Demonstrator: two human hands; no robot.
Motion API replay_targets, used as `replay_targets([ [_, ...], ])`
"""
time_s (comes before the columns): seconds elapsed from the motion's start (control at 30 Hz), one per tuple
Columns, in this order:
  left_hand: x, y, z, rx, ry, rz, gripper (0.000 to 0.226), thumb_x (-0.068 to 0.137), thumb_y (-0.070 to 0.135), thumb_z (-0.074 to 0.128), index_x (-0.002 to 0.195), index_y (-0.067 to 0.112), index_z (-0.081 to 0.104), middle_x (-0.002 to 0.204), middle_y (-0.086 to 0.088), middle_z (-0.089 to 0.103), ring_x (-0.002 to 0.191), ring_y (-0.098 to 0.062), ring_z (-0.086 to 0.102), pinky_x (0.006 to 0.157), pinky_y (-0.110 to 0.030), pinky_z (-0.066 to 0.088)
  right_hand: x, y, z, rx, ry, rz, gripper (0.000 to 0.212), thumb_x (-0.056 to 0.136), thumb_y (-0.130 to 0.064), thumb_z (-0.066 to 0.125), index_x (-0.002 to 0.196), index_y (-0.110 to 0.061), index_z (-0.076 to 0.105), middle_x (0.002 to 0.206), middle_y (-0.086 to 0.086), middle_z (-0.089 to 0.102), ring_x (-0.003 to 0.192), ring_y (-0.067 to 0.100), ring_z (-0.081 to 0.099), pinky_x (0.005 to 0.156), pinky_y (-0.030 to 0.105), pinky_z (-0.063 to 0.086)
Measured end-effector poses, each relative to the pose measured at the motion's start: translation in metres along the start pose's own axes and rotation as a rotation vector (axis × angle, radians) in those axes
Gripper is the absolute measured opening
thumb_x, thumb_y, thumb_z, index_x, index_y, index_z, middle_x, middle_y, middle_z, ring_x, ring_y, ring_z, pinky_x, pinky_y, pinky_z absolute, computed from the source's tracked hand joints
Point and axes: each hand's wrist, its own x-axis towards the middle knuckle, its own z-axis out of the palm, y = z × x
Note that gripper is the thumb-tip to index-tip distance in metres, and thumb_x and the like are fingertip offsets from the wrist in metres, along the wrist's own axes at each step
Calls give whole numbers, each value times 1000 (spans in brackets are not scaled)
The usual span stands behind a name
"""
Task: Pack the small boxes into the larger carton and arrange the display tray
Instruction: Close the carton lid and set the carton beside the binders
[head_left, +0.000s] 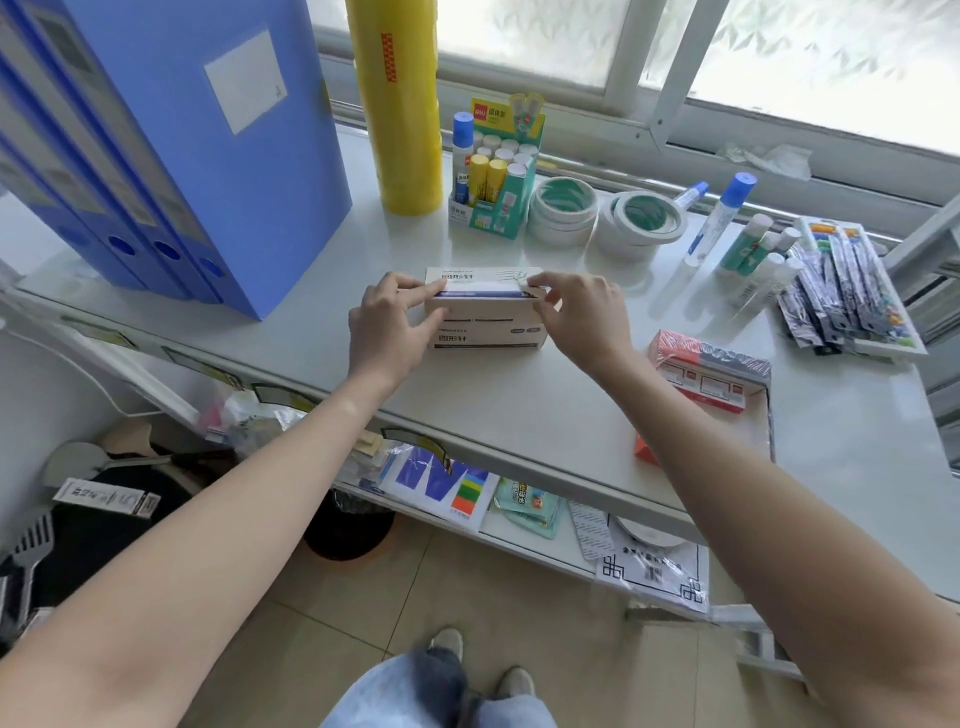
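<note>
A white carton (488, 327) with blue print stands in the middle of the white shelf. My left hand (389, 327) grips its left end, fingers on the top flap. My right hand (582, 317) pinches the top flap at its right end. What is inside the carton is hidden. A red and grey display tray (711, 374) holding small red-and-white boxes lies to the right, partly behind my right forearm.
Blue file boxes (171, 140) stand at the left, a yellow film roll (395, 104) behind. A glue-stick display box (498, 171), tape rolls (597, 218), loose glue sticks (748, 244) and pen packs (841, 291) fill the back and right. A lower shelf (540, 540) holds packets.
</note>
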Motion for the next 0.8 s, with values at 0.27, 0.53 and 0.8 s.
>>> replay_targets([
  [0.27, -10, -4, 7, 120, 15, 60, 33, 89, 33, 57, 122, 28, 63, 121, -7, 59, 105, -30, 53, 83, -42, 45, -9, 10, 9, -48, 14, -49, 31, 90, -16, 52, 117, -25, 66, 103, 9, 66, 103, 33, 51, 86, 42, 39],
  [0.53, -24, -2, 10, 386, -133, 198, 59, 94, 43, 37, 146, 16, 31, 157, -9, 22, 145, -26, 22, 114, -49, 21, -22, 2, 9, -183, -129, -189, 56, 86, -19, 51, 140, -12, 39, 150, 14, 33, 138, 30, 30, 107, 48, 33],
  [0.8, -33, 3, 23, 468, -317, 192, 73, 95, 53, 25, 150, 14, -2, 161, -2, -5, 148, -13, -6, 118, -45, -7, -33, -2, 29, -229, -405, -203, 67, 96, -37, 32, 150, -11, 2, 161, 3, -2, 149, 16, -5, 119, 49, -4],
])
